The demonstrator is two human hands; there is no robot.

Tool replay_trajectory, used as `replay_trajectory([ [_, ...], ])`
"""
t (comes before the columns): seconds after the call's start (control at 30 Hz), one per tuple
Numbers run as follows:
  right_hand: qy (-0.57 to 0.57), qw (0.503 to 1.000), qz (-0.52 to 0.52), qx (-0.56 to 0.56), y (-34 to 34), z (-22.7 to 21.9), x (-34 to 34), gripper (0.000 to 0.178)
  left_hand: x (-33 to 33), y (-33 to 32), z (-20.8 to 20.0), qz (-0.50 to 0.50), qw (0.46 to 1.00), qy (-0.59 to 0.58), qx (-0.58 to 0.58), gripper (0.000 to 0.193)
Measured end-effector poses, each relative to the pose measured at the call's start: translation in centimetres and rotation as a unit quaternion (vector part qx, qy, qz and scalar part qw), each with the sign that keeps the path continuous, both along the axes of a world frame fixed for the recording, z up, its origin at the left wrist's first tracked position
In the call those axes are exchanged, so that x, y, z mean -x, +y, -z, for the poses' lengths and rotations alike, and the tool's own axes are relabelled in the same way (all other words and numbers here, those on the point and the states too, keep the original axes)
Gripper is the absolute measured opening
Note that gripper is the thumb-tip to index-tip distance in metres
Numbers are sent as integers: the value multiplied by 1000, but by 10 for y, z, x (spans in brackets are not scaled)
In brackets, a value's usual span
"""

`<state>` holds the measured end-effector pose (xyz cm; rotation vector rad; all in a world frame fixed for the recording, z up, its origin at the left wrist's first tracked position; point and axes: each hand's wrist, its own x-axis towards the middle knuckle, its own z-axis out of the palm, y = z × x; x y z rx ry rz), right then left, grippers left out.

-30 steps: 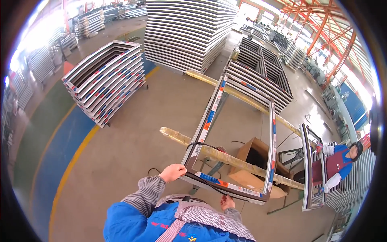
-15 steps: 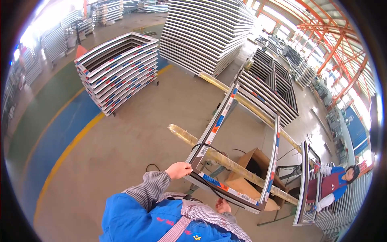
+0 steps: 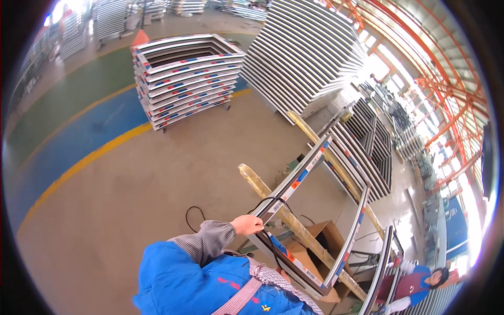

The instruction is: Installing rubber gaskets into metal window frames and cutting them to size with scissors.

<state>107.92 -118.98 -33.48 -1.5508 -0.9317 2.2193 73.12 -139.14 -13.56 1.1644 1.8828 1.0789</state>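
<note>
A rectangular window frame point(image 3: 297, 181), with coloured stickers along its rails, lies across two wrapped support bars point(image 3: 254, 181) in front of me. My left hand point(image 3: 248, 224) is closed on the frame's near left corner. A thin black strip point(image 3: 272, 198), like a rubber seal or cord, loops over the left rail close to that hand and runs down across the near rail. My right hand point(image 3: 285, 275) is low by the near rail beside the strip. Only a sliver of it shows, and its fingers are hidden.
An open cardboard box point(image 3: 326, 231) stands beneath the frame. Stacked frames point(image 3: 184, 86) rise at the far left, with a taller stack point(image 3: 302, 58) behind and another point(image 3: 359, 152) beyond the bars. At the right a co-worker point(image 3: 407, 286) handles another frame point(image 3: 379, 268).
My view has swung, so the surroundings sit differently in the picture. My left hand still grips the corner. My right hand, plainer before at the strip, is now mostly hidden.
</note>
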Motion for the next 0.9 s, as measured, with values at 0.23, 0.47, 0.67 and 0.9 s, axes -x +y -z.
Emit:
replay_trajectory([
  [0.23,159,986,-51,-14,68,112,-37,26,-8,6,4,0,999,-3,-32,24],
  [0.47,3,995,99,-26,-26,-30,17,24,-10,-3,-6,26,999,25,23,28],
  [0.67,-15,989,122,80,-43,-53,26,26,-5,0,-7,-3,996,87,1,22],
  [0.9,21,992,-24,-120,-54,-159,30,14,-2,12,-40,-4,995,80,59,22],
])
